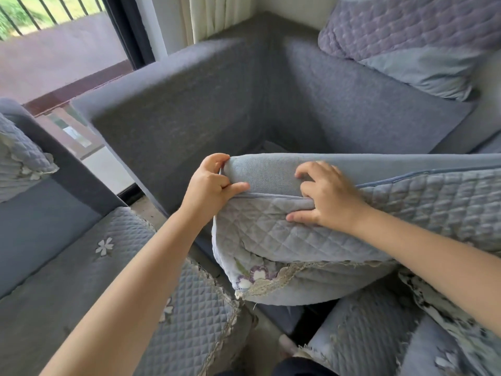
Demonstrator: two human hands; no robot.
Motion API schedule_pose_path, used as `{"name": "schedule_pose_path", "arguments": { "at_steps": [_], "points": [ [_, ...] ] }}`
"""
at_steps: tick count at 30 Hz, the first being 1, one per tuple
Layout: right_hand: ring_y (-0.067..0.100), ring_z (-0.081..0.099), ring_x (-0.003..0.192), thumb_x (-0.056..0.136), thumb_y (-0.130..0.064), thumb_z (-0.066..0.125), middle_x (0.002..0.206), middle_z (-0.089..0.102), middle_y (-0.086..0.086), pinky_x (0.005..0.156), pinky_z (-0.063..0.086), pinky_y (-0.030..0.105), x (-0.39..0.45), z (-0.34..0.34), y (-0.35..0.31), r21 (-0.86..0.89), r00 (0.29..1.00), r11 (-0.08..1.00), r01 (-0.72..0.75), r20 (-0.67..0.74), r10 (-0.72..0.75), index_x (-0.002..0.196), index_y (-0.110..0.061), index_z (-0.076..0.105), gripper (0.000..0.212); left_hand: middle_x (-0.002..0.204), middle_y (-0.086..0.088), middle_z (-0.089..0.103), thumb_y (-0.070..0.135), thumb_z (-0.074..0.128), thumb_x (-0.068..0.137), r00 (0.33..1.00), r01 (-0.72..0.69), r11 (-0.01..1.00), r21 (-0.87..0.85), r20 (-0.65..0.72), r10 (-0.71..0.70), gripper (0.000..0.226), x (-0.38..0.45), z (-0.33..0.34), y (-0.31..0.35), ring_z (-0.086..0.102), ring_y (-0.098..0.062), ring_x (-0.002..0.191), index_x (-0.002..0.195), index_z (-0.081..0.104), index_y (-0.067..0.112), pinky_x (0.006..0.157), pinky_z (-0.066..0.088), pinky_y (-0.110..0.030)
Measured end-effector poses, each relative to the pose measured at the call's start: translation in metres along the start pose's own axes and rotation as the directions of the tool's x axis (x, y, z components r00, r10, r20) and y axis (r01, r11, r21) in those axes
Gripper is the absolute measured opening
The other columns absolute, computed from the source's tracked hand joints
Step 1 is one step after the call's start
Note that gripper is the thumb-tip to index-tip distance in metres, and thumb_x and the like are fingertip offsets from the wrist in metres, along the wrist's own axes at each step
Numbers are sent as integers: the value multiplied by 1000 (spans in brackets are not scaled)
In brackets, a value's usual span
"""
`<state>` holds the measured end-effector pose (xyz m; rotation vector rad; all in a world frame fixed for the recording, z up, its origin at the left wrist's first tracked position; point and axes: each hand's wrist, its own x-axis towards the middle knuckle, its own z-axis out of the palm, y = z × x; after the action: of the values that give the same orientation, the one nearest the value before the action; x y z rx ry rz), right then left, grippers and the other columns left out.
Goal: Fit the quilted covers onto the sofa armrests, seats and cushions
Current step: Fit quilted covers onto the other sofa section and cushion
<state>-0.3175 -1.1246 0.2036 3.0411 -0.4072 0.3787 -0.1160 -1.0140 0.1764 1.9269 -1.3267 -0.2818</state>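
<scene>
— Hands first: where are they in the head view?

— Both on the seat cushion (271, 169), which is lifted up on edge in front of the bare grey sofa (189, 99). The left hand (214, 183) pinches the cushion's left corner, fingers curled over the top, thumb pressed along the piping. The right hand (325, 196) lies further right, fingers curled onto the plain blue face and thumb spread down on the quilted cover (298, 240).

— So the cover is on?

— It wraps the near face of the cushion up to the piping; the plain top strip shows above it. Its lace hem (271, 283) with a purple flower hangs loose below, at the lower left.

— Anything else covered?

— A pillow (406, 42) in quilted fabric leans at the sofa's back, top right. To the left, a second seat (135, 267) wears a quilted cover with a white flower, well apart from the cushion. More quilted cloth (379, 335) lies at the lower right, under the right forearm. A window (54, 36) with railings sits top left.
</scene>
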Motion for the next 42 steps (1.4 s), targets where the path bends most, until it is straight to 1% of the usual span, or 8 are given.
{"name": "schedule_pose_path", "arguments": {
  "at_steps": [6,11,17,20,26,35,38,42],
  "points": [
    [15,34,36,71,-56,50,43,27,-5,42,10,14,3,-6,-11,126,988,991,-44,-144,62,59,-19,26,45,96,-10,65,60,49,73,987,-155,987,35,36,154,76,-16,2,-8,44,-5,67,44,55,-10,60,28,-3],
    [15,30,34,66,-55,50,38,34,-3,48,17,11,25,-12,-5,147,931,989,9,-362,46,45,-14,37,48,100,-16,69,54,35,73,996,-78,996,-36,38,79,73,-23,0,-3,64,-19,75,53,60,-11,68,42,-21],
    [14,26,46,50,-77,43,47,23,-10,45,16,19,44,-10,21,277,978,940,-201,-3,210,50,-23,16,60,83,-5,64,54,44,67,986,-82,993,-81,136,93,57,-35,2,15,43,-6,57,41,41,3,50,30,-20],
    [15,24,43,63,-81,31,46,19,-9,43,11,18,35,4,21,232,973,959,-160,-129,193,53,-18,21,65,90,-6,67,55,49,65,962,-116,988,-104,234,138,53,-32,-2,10,45,-13,60,44,39,7,52,33,-23],
    [13,32,50,80,-40,43,57,31,-4,50,26,21,29,26,14,228,933,972,-61,-332,136,48,-12,38,43,68,51,52,29,67,80,920,-5,1000,-29,391,15,43,-18,-17,3,46,-4,63,58,58,-7,59,40,-26],
    [16,27,37,97,-45,21,42,26,-1,44,15,13,13,32,12,128,884,989,-80,-450,130,40,-18,27,63,31,3,51,12,50,93,859,322,934,-155,462,-219,42,26,-22,-1,57,0,43,52,49,6,61,48,-7],
    [21,36,30,98,-43,16,35,37,5,44,9,11,16,37,17,64,853,992,-107,-507,125,35,-11,37,74,42,4,56,22,48,94,865,267,958,-106,465,-190,46,18,-17,0,52,-13,51,49,56,19,67,43,-27],
    [23,34,27,97,-39,29,33,34,6,54,5,5,38,36,32,33,834,986,-164,-529,157,33,-8,38,71,72,4,51,28,49,90,959,125,964,-234,279,-56,36,-6,-13,1,52,6,60,54,51,21,65,40,-7]
  ]
}}
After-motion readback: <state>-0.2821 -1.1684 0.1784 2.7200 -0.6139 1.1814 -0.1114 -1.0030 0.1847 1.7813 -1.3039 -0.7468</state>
